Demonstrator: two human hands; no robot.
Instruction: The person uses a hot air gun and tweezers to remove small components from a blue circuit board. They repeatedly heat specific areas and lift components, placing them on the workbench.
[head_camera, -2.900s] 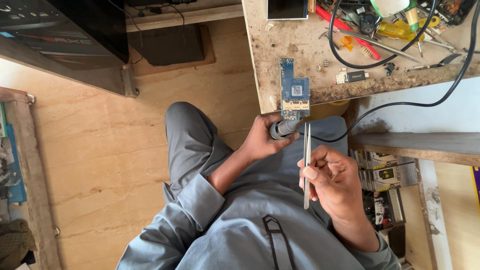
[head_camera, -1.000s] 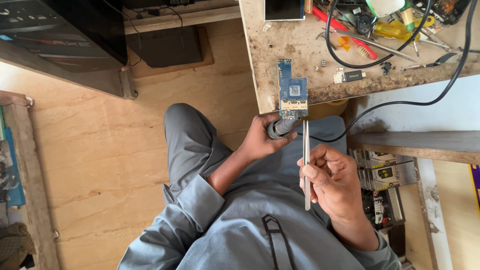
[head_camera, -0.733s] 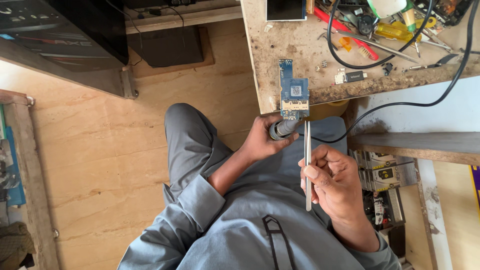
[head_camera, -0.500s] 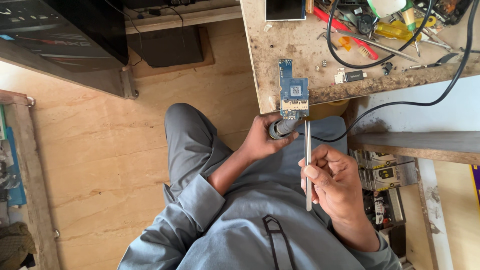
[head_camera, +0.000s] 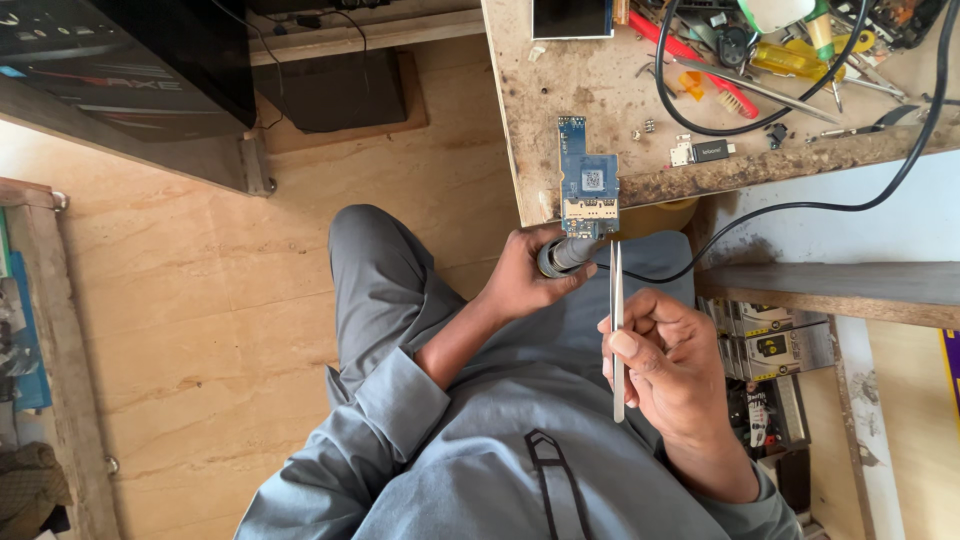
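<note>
My right hand (head_camera: 680, 370) pinched silver tweezers (head_camera: 617, 330), tips pointing away. Just left, my left hand (head_camera: 525, 280) wrapped a corded grey tool (head_camera: 568, 255). Beyond both, a blue circuit board (head_camera: 588, 190) overhung the surface (head_camera: 600, 90) edge.

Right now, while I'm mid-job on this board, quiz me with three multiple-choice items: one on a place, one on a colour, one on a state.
1. Where does the circuit board lie?
A. at the workbench edge
B. on the floor
C. on a shelf

2. What colour is the board?
A. green
B. blue
C. red

3. What does the right hand hold?
A. nothing
B. a screwdriver
C. metal tweezers

Key: 1 A, it overhangs the bench's near edge, by the corded tool in the left hand. 2 B, its face is blue. 3 C, fingers pinch the tweezers, tips up.
</note>
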